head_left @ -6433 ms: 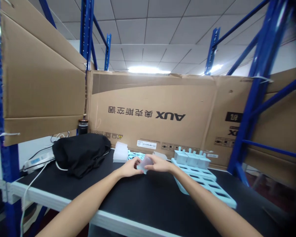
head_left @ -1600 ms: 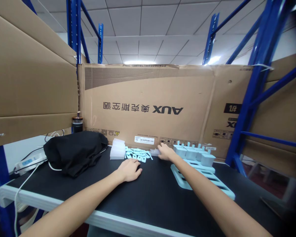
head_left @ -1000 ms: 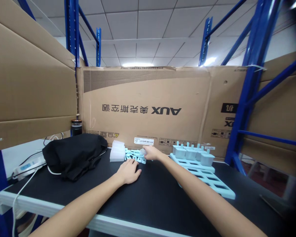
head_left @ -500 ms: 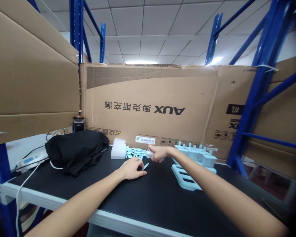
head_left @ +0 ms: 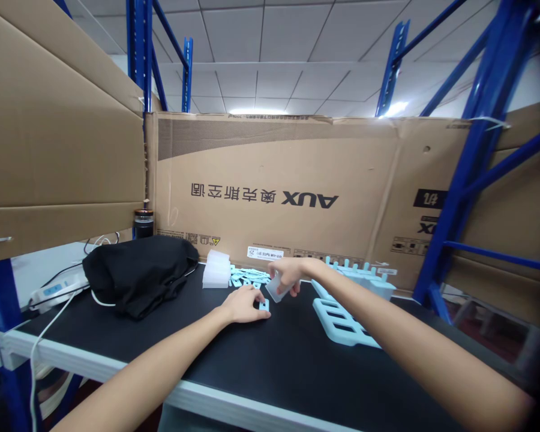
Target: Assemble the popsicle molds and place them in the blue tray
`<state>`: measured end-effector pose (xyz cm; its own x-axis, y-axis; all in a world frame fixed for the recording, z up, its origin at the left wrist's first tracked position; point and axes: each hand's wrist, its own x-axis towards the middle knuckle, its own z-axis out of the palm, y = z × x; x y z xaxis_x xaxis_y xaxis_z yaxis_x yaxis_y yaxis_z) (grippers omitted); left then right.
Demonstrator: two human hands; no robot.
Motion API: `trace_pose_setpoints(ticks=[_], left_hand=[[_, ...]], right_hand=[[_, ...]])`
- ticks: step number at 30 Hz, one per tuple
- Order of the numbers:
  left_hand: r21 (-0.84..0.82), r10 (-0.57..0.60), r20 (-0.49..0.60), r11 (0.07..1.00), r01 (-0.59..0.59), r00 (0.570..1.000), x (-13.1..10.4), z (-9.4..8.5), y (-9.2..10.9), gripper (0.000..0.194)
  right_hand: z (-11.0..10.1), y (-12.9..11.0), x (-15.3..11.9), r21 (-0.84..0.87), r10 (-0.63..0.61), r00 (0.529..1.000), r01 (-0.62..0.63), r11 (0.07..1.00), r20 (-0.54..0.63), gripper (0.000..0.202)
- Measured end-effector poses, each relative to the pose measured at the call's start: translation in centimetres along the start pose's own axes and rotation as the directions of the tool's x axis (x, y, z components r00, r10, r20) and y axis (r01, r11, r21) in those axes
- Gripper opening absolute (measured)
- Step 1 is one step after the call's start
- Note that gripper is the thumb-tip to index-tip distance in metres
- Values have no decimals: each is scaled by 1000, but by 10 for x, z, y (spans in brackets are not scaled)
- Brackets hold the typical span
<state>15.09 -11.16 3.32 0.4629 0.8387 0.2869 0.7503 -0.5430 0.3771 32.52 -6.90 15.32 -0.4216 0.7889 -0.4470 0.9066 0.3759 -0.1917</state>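
My left hand (head_left: 245,306) rests low over the black tabletop, thumb and fingers closed on a small flat light-blue plastic piece (head_left: 264,305) with an opening in it. To its right, my right hand (head_left: 290,275) grips a translucent white plastic mold cup (head_left: 274,289), tilted just above the table. Behind my left hand lies a pile of similar light-blue pieces (head_left: 248,276). Beside that pile, a block of stacked translucent cups (head_left: 216,271) stands on the left.
A light-blue slotted rack (head_left: 330,324) lies at the right, partly behind my right forearm. Ice-pop molds with light-blue handles (head_left: 378,285) stand behind it. A black cloth (head_left: 139,273) covers the left side, near a power strip (head_left: 60,288). A cardboard sheet (head_left: 270,156) walls off the back.
My left hand has turned the light-blue piece so its flat face and opening show. My right hand has turned, and the translucent cup now shows more, tilted downward.
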Motion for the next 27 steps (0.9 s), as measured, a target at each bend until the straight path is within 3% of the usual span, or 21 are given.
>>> trace_pose_setpoints(ticks=[5, 9, 12, 18, 27], left_hand=[[-125, 8, -9, 992, -9, 1000, 3, 3, -8, 24], [-280, 22, -20, 960, -27, 1000, 5, 6, -15, 40], [-356, 18, -15, 934, -22, 1000, 7, 8, -19, 52], [-435, 27, -17, 900, -32, 999, 9, 11, -23, 54], [-445, 24, -14, 895, -28, 1000, 10, 12, -22, 49]], right_hand=[[-3, 2, 6, -160, -92, 995, 84, 983, -45, 59], [-4, 5, 7, -354, -193, 974, 141, 924, -115, 49], [-1, 4, 6, -383, -221, 967, 159, 910, -124, 49], [7, -6, 7, -428, -270, 953, 189, 884, -137, 59], [15, -8, 3, -453, -242, 957, 147, 879, -160, 51]])
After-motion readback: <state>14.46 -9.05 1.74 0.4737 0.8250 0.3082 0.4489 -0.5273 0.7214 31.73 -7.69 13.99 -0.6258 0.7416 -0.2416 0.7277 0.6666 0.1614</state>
